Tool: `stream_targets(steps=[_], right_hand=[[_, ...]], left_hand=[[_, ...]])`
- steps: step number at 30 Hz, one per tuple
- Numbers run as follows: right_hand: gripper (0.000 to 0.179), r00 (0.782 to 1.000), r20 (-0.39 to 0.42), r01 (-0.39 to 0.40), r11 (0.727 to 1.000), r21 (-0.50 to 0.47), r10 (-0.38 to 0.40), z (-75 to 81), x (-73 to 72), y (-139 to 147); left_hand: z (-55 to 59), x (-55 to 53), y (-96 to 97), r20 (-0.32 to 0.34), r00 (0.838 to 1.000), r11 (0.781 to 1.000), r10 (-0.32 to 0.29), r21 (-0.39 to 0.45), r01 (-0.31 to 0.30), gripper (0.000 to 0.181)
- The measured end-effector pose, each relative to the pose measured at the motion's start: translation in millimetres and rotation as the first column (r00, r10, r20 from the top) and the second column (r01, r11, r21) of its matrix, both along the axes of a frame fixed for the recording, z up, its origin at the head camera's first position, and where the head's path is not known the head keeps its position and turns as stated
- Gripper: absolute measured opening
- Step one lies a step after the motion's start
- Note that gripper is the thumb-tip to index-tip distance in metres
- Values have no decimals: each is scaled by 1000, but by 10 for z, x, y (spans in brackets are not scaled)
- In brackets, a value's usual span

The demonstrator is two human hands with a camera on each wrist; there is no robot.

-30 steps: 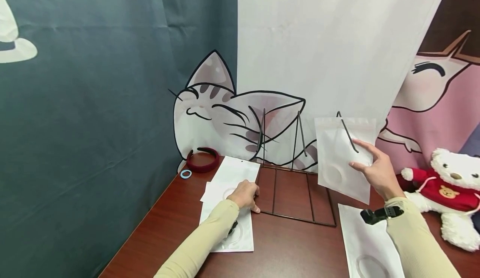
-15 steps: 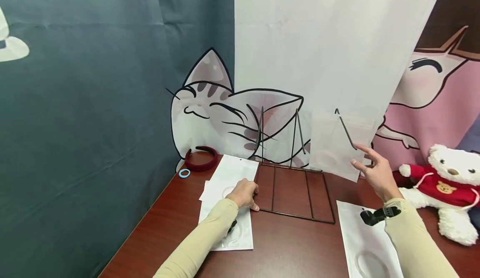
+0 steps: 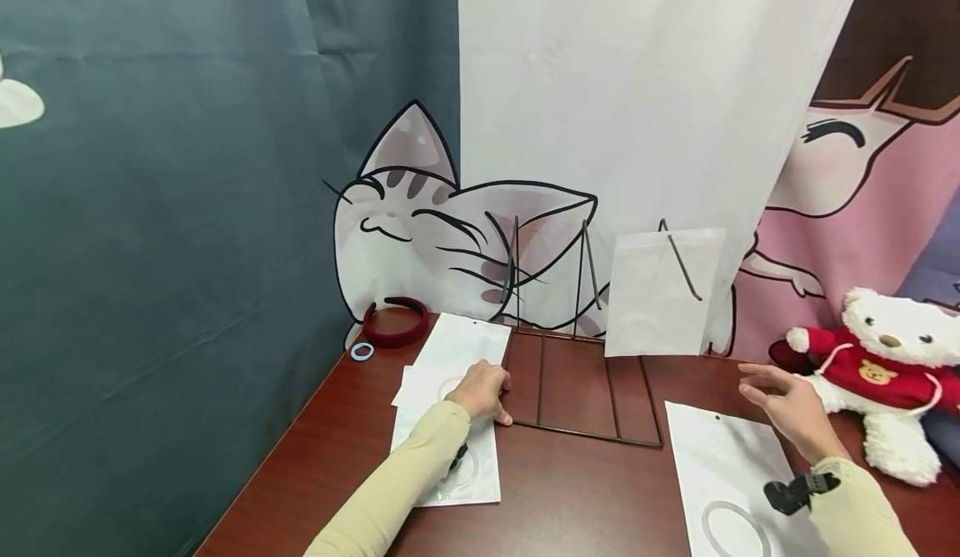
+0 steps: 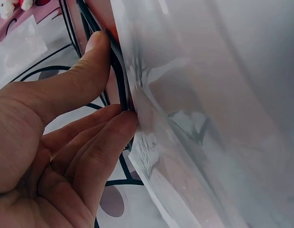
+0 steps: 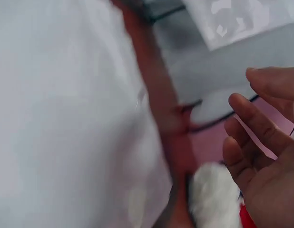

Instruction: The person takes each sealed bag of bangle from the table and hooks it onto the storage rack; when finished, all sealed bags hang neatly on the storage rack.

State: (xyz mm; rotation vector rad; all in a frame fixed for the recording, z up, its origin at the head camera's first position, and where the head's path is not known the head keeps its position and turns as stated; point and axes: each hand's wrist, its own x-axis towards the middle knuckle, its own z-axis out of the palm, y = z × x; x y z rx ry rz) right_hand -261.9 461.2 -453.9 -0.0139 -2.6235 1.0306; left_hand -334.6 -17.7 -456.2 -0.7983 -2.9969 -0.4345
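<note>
The left hand [image 3: 482, 390] gripped the black wire rack [image 3: 612, 398] at its left side; the left wrist view showed the thumb on one face of the wire and the fingers on the other. A glossy white pouch lay just beside those fingertips; whether they touched it could not be told.

The right hand [image 3: 791, 407] held nothing. Its fingers were loosely bent, with a moderate gap to the thumb, near the far end of the right-hand pouch [image 3: 723, 461], which lay flat on the wooden table [image 3: 577, 499] and showed a pale ring on its face.

The hanging zip pouch [image 3: 652, 315] was suspended on the rack's rightmost prong, well apart from both hands. At left, overlapping white pouches [image 3: 480, 474] lay partly beneath the pale yellow sleeve [image 3: 408, 478]. Beyond them were a dark red headband [image 3: 395, 342] and a light blue ring [image 3: 362, 358]. A white teddy bear [image 3: 873, 373] in a red hoodie sat at right.
</note>
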Motion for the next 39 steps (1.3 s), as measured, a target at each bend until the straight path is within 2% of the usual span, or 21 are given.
stream_targets(steps=[5, 9, 12, 16, 24, 29, 34, 39], right_hand=[[46, 1000, 23, -7, 992, 124, 4, -136, 83, 165], [56, 995, 94, -35, 982, 186, 18, -190, 127, 265], [65, 989, 150, -36, 977, 211, 4, -203, 139, 314], [73, 985, 173, -35, 972, 233, -6, -219, 150, 347], [81, 976, 211, -108, 953, 283, 48, -282, 184, 341], [82, 965, 256, -119, 954, 274, 47, -314, 205, 337], [81, 955, 291, -130, 961, 243, 56, -313, 198, 311], [80, 969, 236, -121, 969, 218, 68, -275, 193, 296]], left_hand=[[-7, 3, -21, -13, 1000, 1000, -6, 15, 6, 48], [-7, 4, -14, -15, 1000, 1000, -8, 12, 8, 48], [1, -1, -4, -17, 1000, 1000, -7, 8, 7, 48], [6, -2, 4, -13, 1000, 1000, -8, 14, 8, 48], [-2, 22, -17, -14, 1000, 1000, -14, 16, 15, 48], [-9, 46, -33, -19, 1000, 1000, -23, 16, 24, 49], [-13, 52, -35, -27, 1000, 1000, -8, 7, 8, 48], [-17, 49, -21, -36, 999, 1000, -14, 7, 14, 47]])
